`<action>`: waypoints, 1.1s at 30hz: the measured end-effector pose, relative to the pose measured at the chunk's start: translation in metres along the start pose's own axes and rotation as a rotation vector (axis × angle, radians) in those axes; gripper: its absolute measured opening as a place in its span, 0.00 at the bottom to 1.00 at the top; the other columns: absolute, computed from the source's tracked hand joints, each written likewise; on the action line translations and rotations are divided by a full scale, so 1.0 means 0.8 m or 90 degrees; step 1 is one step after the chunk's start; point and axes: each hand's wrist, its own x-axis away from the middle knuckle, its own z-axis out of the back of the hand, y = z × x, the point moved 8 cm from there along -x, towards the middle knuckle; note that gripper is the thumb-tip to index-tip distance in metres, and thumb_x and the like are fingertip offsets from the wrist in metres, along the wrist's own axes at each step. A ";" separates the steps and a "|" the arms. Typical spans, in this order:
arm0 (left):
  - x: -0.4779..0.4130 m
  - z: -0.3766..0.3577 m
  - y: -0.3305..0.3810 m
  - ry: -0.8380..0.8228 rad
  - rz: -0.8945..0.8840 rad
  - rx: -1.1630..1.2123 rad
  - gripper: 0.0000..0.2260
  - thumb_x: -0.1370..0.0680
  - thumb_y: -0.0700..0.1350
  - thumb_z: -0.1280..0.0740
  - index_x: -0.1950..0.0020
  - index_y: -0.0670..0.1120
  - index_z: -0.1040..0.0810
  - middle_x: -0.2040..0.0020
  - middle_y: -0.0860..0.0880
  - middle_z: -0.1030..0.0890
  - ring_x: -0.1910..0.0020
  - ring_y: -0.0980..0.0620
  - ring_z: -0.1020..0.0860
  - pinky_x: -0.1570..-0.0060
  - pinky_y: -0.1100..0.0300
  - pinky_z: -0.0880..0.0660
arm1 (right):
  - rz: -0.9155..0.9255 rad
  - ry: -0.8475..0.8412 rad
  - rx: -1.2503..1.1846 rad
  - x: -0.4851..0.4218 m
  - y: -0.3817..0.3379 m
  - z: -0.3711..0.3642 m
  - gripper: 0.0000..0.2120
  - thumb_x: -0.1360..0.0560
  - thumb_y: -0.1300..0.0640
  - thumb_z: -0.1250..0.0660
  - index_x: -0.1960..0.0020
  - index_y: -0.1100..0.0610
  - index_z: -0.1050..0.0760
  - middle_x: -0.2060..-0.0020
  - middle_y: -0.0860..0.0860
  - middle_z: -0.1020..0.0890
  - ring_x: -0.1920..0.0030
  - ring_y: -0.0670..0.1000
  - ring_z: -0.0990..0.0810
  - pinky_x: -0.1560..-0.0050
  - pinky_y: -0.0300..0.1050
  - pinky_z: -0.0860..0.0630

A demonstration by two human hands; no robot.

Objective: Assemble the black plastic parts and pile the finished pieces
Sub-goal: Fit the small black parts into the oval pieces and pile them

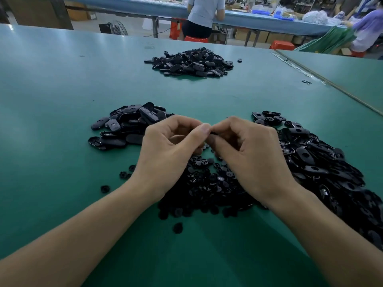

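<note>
Black plastic part (213,133) sits pinched between your left hand (165,150) and right hand (248,154), directly above the round pieces (207,183).

Premises: a factory assembly floor. A broad green-matted work table (62,90) carries separate loose heaps of small black moulded plastic parts (190,63). Behind it runs a long blue-topped bench (259,20) with a person (205,11) standing at it, brown cardboard cartons (259,36) beneath, and red plastic stools (281,45) and a black floor fan (118,27) nearby.
</note>
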 end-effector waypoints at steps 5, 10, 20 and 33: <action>0.001 -0.001 0.000 -0.012 0.037 0.027 0.09 0.26 0.54 0.27 0.62 0.50 0.17 0.69 0.48 0.19 0.72 0.53 0.22 0.71 0.63 0.25 | 0.017 0.058 -0.098 0.003 -0.001 0.006 0.04 0.23 0.59 0.27 0.52 0.51 0.16 0.67 0.45 0.16 0.66 0.46 0.17 0.65 0.41 0.22; -0.001 0.004 -0.005 0.006 0.048 0.056 0.06 0.24 0.46 0.29 0.61 0.48 0.18 0.70 0.50 0.19 0.73 0.54 0.22 0.72 0.65 0.26 | -0.073 -0.001 -0.193 0.004 0.015 -0.008 0.05 0.24 0.58 0.26 0.51 0.49 0.16 0.66 0.48 0.15 0.66 0.49 0.15 0.64 0.45 0.20; -0.001 0.000 -0.011 -0.011 0.076 0.087 0.06 0.25 0.35 0.27 0.50 0.42 0.19 0.62 0.45 0.14 0.64 0.52 0.15 0.62 0.64 0.20 | -0.187 0.037 -0.333 0.001 0.045 -0.007 0.06 0.25 0.63 0.26 0.52 0.53 0.18 0.64 0.49 0.14 0.65 0.46 0.16 0.63 0.35 0.23; -0.006 0.013 -0.019 0.055 0.094 0.137 0.04 0.21 0.35 0.32 0.50 0.41 0.19 0.61 0.46 0.15 0.63 0.53 0.16 0.61 0.64 0.21 | -0.160 -0.018 0.044 0.004 0.039 -0.003 0.02 0.24 0.53 0.28 0.53 0.48 0.16 0.65 0.44 0.17 0.64 0.40 0.21 0.60 0.30 0.26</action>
